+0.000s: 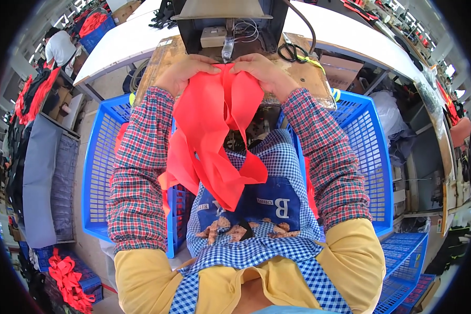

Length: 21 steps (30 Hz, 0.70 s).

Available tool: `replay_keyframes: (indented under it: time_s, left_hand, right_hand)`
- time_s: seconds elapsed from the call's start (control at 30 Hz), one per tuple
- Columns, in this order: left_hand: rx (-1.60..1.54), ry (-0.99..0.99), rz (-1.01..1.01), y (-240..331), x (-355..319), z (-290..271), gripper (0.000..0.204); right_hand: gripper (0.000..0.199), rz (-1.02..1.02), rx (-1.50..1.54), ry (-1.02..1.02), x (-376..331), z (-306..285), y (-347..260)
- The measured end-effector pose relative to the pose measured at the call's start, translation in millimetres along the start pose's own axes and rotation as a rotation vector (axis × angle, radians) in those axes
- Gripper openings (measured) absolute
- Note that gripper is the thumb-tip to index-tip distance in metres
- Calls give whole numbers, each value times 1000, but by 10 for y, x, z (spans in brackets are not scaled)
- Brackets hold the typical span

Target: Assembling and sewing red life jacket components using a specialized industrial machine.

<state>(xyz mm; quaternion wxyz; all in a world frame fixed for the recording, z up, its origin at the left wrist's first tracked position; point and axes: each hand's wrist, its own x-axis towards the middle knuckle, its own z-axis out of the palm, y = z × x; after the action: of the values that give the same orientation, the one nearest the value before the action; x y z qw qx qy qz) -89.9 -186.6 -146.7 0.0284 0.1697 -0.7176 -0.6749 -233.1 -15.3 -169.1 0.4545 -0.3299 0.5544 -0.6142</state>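
Note:
Wide red-orange fabric bands (pixel 201 120) hang in loose folds from both my hands down over my lap. My left hand (pixel 186 72) is closed on their upper edge, with thumb and fingertips pressed together. Beside it, my right hand (pixel 264 73) pinches the same edge, its fingers almost meeting the left ones. Just in front of the fingertips is the metal working head (pixel 227 48) of a dark machine (pixel 272 31). Whether the fabric lies under that head is hidden by my fingers.
Black-handled scissors (pixel 293 51) lie on the worn wooden worktop (pixel 159 65), right of the machine. A blue plastic basket (pixel 97 172) stands at my left, another blue basket (pixel 377 167) at my right. More red fabric (pixel 70 282) is piled at lower left. Far left is another person (pixel 60 48).

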Motion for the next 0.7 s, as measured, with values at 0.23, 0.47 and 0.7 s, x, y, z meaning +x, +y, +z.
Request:
replay_keyframes:
  time_s: [0.23, 0.47, 0.7]
  left_hand:
    - [0, -1, 33, -10, -47, -8, 39]
    - [-44, 22, 39, 66, -92, 90, 35]
    - [-61, 35, 31, -3, -7, 48, 38]
  right_hand:
    - [11, -32, 3, -6, -30, 39, 7]
    - [14, -21, 40, 59, -26, 56, -12]
    - [16, -24, 64, 68, 10, 49, 15]
